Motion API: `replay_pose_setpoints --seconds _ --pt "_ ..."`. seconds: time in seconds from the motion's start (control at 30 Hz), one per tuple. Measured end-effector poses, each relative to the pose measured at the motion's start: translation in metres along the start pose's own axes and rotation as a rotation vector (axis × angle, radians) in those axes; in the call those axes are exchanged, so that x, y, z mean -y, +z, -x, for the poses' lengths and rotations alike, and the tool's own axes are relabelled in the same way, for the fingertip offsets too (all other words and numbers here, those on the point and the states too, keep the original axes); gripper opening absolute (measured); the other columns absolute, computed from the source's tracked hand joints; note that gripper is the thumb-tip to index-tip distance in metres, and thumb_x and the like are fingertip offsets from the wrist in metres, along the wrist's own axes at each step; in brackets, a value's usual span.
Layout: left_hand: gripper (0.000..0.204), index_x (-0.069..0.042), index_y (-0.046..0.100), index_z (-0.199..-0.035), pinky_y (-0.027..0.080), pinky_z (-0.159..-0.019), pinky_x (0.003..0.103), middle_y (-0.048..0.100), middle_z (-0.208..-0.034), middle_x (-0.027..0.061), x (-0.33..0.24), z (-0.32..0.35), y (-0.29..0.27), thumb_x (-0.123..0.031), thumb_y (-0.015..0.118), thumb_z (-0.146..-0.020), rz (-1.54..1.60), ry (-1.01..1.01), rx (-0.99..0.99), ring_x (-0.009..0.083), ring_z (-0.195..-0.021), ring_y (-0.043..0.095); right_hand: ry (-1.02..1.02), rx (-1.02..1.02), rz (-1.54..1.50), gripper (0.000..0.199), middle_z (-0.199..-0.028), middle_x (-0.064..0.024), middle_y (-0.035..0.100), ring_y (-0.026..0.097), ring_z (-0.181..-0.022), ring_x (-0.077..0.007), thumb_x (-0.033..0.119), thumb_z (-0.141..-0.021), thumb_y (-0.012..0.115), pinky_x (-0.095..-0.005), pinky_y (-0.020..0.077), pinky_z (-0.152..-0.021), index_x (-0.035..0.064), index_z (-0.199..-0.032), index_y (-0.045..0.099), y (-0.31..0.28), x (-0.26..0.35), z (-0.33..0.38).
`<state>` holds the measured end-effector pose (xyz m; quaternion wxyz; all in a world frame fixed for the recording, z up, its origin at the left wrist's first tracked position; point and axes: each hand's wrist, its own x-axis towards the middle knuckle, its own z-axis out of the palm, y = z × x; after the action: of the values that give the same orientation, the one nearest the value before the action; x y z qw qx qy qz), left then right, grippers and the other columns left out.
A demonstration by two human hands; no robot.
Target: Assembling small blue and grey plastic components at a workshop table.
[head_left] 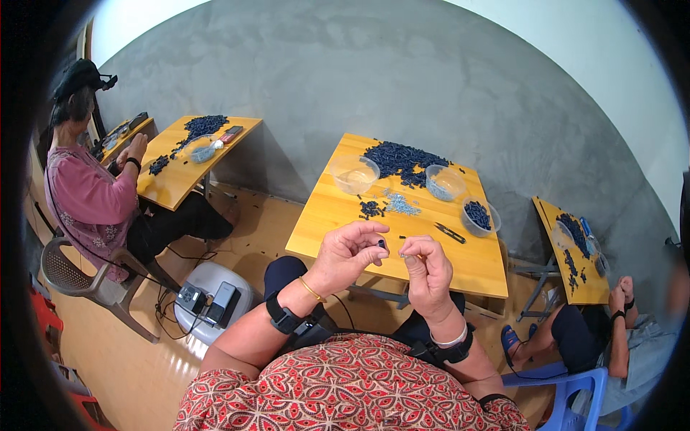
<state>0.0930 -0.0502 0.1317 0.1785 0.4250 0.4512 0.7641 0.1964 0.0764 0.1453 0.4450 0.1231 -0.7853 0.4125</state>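
My left hand (348, 253) is closed in a pinch on a small dark blue cylindrical piece (382, 244), held above the near edge of the wooden table (323, 226). Close beside it, my right hand (430, 279) also pinches; what lies between its fingertips is too small to name. Past my hands, a pile of light blue small parts (399, 205) lies next to a few dark blue pieces (371, 209). At the back of the table spreads a large heap of dark blue pieces (402, 159).
Clear plastic bowls stand on the table: one at left (355, 174), one with light blue parts (445, 183), one with dark pieces (479, 218). Black thread snips (450, 233) lie at right. People sit at side tables (172, 183) (593, 291). A grey stool (241, 276) holds devices and cables.
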Motion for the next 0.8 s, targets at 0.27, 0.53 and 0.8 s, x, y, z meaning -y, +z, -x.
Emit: replay_pose_setpoints --seconds 0.27,0.53,0.8 --pt "0.013 0.001 0.059 -0.09 0.048 -0.062 0.018 0.061 -0.077 0.0023 -0.002 0.003 -0.001 0.002 0.063 -0.077 -0.049 -0.035 0.061 0.0047 -0.069 0.057 0.016 0.025 0.007 0.008 -0.08 -0.0105 0.053 0.054 -0.072 -0.0214 -0.002 -0.082 0.052 -0.027 0.043 -0.066 0.0026 -0.088 0.048 -0.007 0.006 -0.005" --pt "0.011 0.0 0.06 -0.084 0.041 -0.055 0.015 0.058 -0.075 -0.0016 0.001 0.004 0.0 -0.002 0.066 -0.076 -0.138 -0.023 0.06 0.0016 -0.063 0.05 -0.003 0.061 0.057 0.008 -0.079 -0.0116 0.052 0.053 -0.07 -0.0246 -0.002 -0.081 0.052 -0.0287 0.0429 -0.064 0.0018 -0.087 0.047 -0.003 0.007 -0.008" --pt "0.009 0.0 0.062 -0.082 0.039 -0.05 0.019 0.056 -0.068 -0.0008 -0.007 0.005 0.007 -0.003 0.067 -0.074 -0.365 -0.037 0.053 0.0031 -0.058 0.046 -0.022 0.095 0.12 0.007 -0.077 -0.012 0.05 0.052 -0.067 -0.027 -0.002 -0.08 0.052 -0.0305 0.0419 -0.06 0.0015 -0.085 0.048 -0.001 0.005 -0.008"
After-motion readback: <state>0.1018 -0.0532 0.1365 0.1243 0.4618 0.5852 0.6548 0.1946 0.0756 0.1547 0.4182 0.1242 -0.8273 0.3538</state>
